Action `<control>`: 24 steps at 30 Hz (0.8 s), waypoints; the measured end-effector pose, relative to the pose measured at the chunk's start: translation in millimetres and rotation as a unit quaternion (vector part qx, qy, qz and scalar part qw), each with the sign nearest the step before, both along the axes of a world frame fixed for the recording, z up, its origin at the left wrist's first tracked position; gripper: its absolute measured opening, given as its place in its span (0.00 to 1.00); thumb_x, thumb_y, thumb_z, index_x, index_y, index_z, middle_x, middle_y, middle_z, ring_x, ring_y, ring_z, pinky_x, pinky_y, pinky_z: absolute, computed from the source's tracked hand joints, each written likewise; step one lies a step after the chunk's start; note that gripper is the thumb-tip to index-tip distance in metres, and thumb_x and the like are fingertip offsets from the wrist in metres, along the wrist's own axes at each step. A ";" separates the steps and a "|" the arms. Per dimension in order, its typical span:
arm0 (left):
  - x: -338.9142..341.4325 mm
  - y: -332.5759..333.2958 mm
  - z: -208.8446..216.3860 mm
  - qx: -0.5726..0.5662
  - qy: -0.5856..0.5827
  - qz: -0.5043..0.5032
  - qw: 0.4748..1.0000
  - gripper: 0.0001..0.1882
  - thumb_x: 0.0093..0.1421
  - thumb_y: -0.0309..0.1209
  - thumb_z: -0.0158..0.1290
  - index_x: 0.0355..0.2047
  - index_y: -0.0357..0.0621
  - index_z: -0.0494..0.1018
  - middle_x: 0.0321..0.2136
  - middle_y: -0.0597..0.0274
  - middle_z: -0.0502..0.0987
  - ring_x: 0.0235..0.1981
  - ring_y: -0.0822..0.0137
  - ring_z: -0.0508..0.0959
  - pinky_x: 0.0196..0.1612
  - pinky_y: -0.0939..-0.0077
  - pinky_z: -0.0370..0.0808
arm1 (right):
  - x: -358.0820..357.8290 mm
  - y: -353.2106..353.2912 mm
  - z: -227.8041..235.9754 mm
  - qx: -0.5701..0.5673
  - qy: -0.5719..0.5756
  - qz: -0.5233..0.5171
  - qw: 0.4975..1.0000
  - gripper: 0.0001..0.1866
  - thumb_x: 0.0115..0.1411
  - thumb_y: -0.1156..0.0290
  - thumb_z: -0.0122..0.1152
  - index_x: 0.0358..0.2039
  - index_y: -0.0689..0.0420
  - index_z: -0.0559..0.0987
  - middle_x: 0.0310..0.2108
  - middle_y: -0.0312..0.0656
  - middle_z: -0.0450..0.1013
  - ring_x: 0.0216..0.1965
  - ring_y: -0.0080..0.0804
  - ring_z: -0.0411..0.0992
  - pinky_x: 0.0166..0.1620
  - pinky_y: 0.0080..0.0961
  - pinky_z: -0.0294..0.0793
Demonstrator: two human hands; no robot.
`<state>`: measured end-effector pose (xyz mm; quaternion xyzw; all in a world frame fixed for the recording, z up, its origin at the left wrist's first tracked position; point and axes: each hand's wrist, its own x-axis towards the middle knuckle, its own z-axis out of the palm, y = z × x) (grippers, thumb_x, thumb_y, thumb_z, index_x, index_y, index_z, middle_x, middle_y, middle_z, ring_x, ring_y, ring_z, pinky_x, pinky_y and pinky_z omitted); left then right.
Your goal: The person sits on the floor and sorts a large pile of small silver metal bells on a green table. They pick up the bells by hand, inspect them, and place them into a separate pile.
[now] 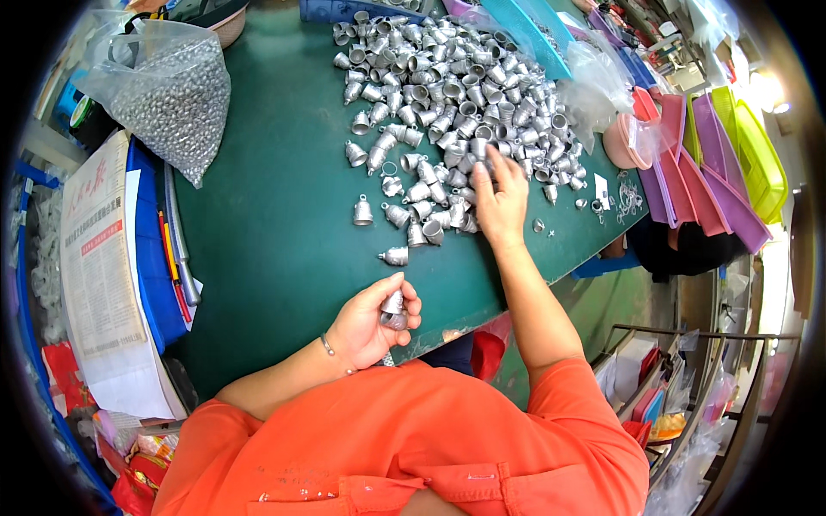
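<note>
A large heap of small silver metal bells [430,73] covers the far middle of a green table [275,172]. My left hand [372,322] is closed around a couple of silver bells [393,311] near the table's front edge. My right hand [502,199] reaches into the near right side of the heap, fingers stretched out and apart, their tips touching the bells. A single bell [362,211] stands upright at the heap's left, and another bell [395,256] lies on its side just beyond my left hand.
A clear plastic bag [176,95] of small silver pieces stands at the far left, near a newspaper [99,249] and pens [175,267]. Right lie white rings [631,196], a pink cup [625,142] and stacked colored trays [688,172]. A turquoise tray [529,34] borders the heap.
</note>
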<state>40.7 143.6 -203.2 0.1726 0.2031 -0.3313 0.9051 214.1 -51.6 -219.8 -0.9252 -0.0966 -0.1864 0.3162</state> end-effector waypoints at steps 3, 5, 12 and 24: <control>0.7 0.2 2.9 0.008 0.002 0.002 1.000 0.15 0.64 0.42 0.40 0.28 0.46 0.67 0.25 0.63 0.71 0.26 0.69 0.70 0.20 0.79 0.65 | -19.6 24.6 6.0 -0.065 -0.050 0.027 0.996 0.19 0.53 0.55 0.59 0.45 0.45 0.77 0.47 0.44 0.68 0.48 0.44 0.64 0.50 0.38 0.63; 0.1 -0.5 1.4 0.010 0.004 -0.007 1.000 0.15 0.64 0.41 0.40 0.28 0.45 0.67 0.25 0.62 0.71 0.25 0.69 0.71 0.20 0.79 0.66 | -27.4 33.7 8.4 -0.035 -0.054 0.078 0.995 0.18 0.49 0.58 0.62 0.41 0.46 0.79 0.48 0.40 0.68 0.48 0.43 0.63 0.50 0.37 0.64; -4.0 1.3 -1.8 0.031 -0.066 -0.107 0.992 0.14 0.63 0.37 0.41 0.36 0.39 0.70 0.29 0.59 0.74 0.30 0.68 0.77 0.22 0.76 0.75 | -63.4 63.0 20.3 -0.079 -0.049 0.184 0.979 0.17 0.46 0.58 0.62 0.38 0.46 0.79 0.51 0.42 0.66 0.52 0.57 0.58 0.51 0.49 0.59; -3.8 1.8 -3.9 0.014 -0.062 -0.144 0.988 0.15 0.64 0.36 0.41 0.38 0.36 0.70 0.29 0.57 0.74 0.31 0.65 0.78 0.23 0.76 0.76 | -30.5 109.9 43.1 -0.173 -0.025 0.206 0.963 0.12 0.42 0.65 0.66 0.27 0.55 0.77 0.31 0.40 0.68 0.39 0.40 0.65 0.43 0.39 0.60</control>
